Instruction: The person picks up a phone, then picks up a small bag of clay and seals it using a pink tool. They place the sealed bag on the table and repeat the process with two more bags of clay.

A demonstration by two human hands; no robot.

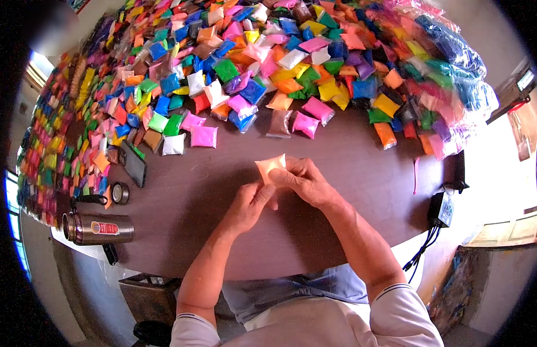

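A small peach-coloured plastic packet [269,166] is held up over the brown table [222,254], in front of my body. My right hand [305,181] pinches it, with the thumb lying across its front and the fingers behind. Closed at the packet's lower left is my left hand [249,203], its thumb pointing up toward the lower edge and its fingertips partly hidden. Beyond my hands lie a pink packet [204,137], a brown packet [279,124] and a magenta packet [305,125], at the front of a large heap.
Many-coloured packets [291,58] are heaped across the back and left of the table. At left stand a steel flask [106,228] lying on its side, a round lid [120,192] and a dark phone-like slab [133,164]. A boxed device with cables [440,209] sits at the right edge.
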